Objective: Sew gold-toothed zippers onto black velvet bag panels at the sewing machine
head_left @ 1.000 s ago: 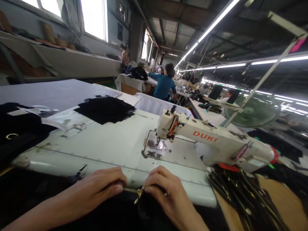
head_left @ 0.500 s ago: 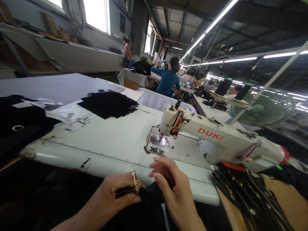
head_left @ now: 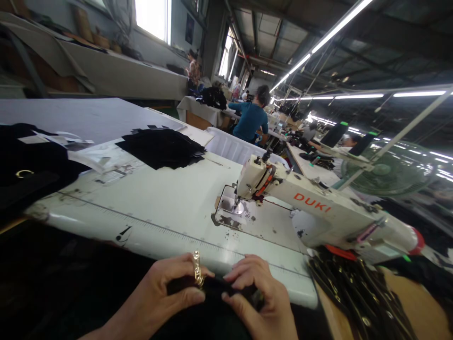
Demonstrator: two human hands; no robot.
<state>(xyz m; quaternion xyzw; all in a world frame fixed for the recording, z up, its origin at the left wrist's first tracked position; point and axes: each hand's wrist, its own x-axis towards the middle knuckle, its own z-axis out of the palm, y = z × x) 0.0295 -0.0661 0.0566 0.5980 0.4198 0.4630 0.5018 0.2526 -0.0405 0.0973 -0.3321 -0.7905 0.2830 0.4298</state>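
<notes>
Close to the table's front edge, my left hand (head_left: 173, 283) is closed, thumb against fingers, on black fabric (head_left: 215, 288). A gold-coloured metal fitting (head_left: 197, 269) stands up at its fingertips; its exact kind is unclear. My right hand (head_left: 260, 293) pinches the same dark fabric a short way to the right. The fabric's lower part falls into shadow below the table. Beyond my hands stands a white sewing machine (head_left: 307, 198) marked DUKI, its needle area (head_left: 235, 204) bare of cloth.
A stack of black fabric pieces (head_left: 161, 146) lies on the table (head_left: 170, 189). Black cloth with a gold ring (head_left: 24, 174) is at far left. Black straps with gold hardware (head_left: 350, 288) lie at right. A white bin (head_left: 233, 144) and a person in blue (head_left: 252, 120) are beyond.
My right hand has come down from a loose, raised pose and its fingers have closed on the fabric. My left hand keeps its grip. The view has shifted slightly.
</notes>
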